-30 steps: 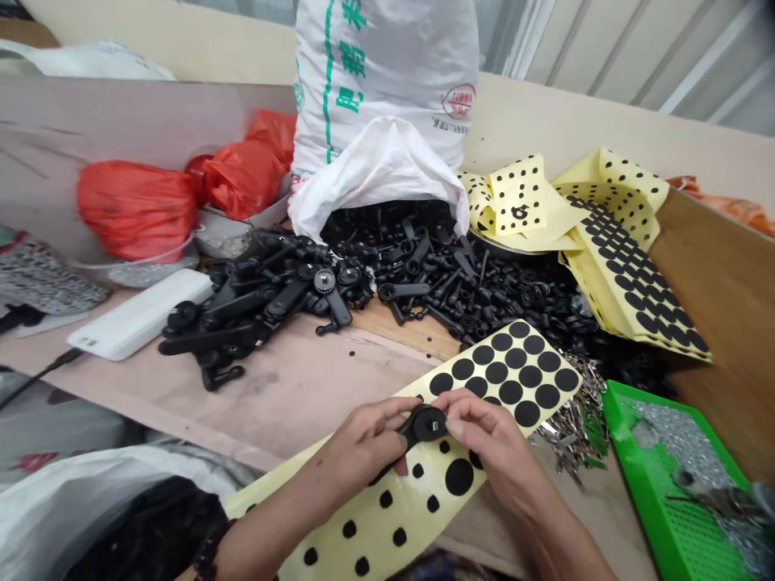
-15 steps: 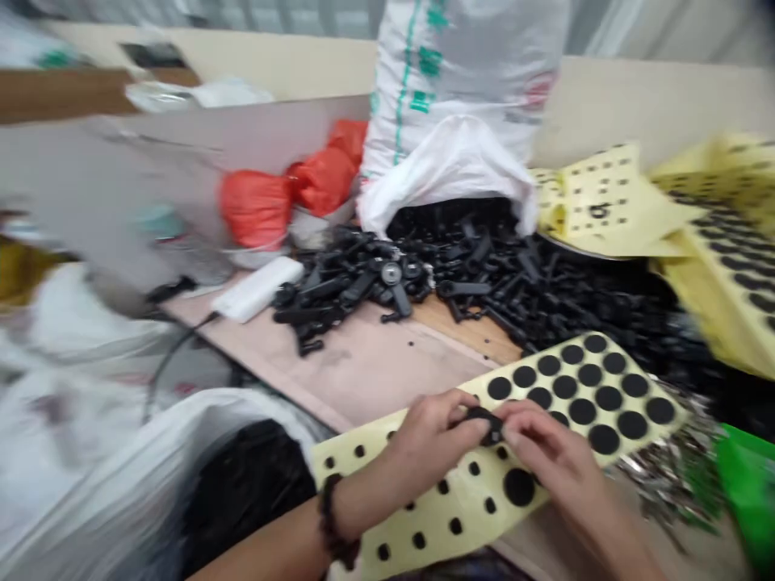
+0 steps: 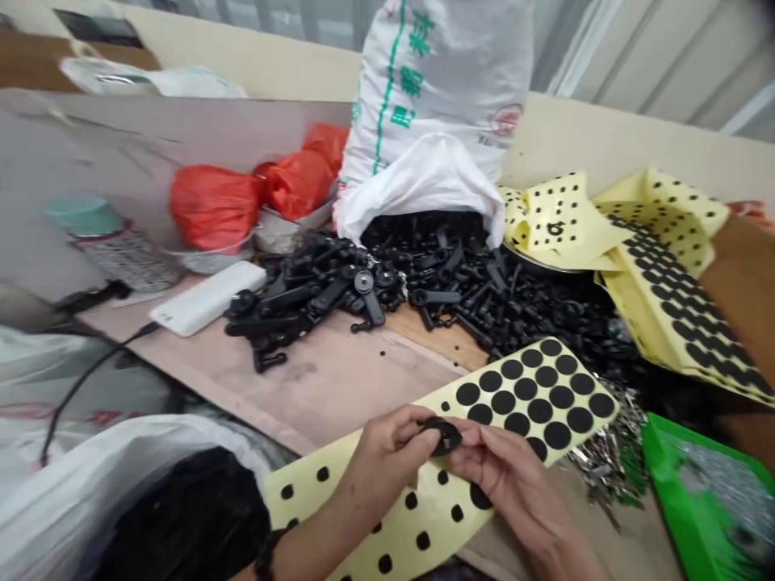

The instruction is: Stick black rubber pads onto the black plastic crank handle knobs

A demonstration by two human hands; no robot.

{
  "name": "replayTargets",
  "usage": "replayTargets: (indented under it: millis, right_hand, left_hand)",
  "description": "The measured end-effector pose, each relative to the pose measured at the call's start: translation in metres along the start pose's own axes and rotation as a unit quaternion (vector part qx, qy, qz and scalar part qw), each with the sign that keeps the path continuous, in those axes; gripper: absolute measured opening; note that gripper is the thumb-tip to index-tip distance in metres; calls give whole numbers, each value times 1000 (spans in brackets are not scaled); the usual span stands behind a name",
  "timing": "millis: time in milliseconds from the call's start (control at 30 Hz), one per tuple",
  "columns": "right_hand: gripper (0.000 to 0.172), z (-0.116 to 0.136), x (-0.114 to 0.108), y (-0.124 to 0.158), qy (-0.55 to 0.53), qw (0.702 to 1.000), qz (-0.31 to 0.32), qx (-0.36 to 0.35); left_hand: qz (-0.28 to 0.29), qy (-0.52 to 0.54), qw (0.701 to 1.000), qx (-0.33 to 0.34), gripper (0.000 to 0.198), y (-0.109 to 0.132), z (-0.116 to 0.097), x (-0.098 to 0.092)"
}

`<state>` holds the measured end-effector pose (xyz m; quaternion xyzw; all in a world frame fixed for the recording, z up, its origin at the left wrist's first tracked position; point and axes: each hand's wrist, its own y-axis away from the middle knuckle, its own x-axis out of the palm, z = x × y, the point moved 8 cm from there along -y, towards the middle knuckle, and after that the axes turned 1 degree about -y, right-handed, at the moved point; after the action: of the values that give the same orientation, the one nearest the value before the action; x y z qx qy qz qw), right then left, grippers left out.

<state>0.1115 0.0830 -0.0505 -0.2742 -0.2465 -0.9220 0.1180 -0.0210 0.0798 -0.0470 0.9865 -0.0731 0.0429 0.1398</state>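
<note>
Both hands meet over a yellow sticker sheet (image 3: 339,516) that lies slanted across the table. My left hand (image 3: 387,452) pinches a small black round-ended plastic part (image 3: 446,436) between thumb and fingers. At its other side, the fingertips of my right hand (image 3: 508,476) close on the same part, whose full shape is hidden. Rows of large black round pads (image 3: 538,411) fill the sheet's far right end. The near left portion carries only small black dots, and one large pad shows partly beneath my right hand.
Black plastic arms (image 3: 339,294) heap up before a white woven sack (image 3: 448,89). At right are folded sticker sheets (image 3: 684,298), small metal parts (image 3: 611,452) and a green tray (image 3: 672,492). A white power bank (image 3: 209,298) and a lined bin (image 3: 242,440) are at left.
The camera view has swung rightward, so the table's contents appear further left. Both hands keep hold of the black part, which looks slightly turned.
</note>
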Motion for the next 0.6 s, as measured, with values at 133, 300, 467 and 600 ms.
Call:
replayTargets:
  millis: [133,300,467,600]
  right_hand:
    - [26,0,-10,2,-9,999,-24,-21]
    - [28,14,-1,9,131,986,-33,-97]
    - [25,24,28,11,419,892,-30,-168]
    - [31,17,59,25,550,796,54,-245]
  left_hand:
    - [-5,62,997,-35,30,1,1,-3]
    - [19,44,998,-38,29,5,-4,0]
    - [47,-5,998,-38,28,7,-6,10]
    - [73,6,997,-39,30,15,-3,4]
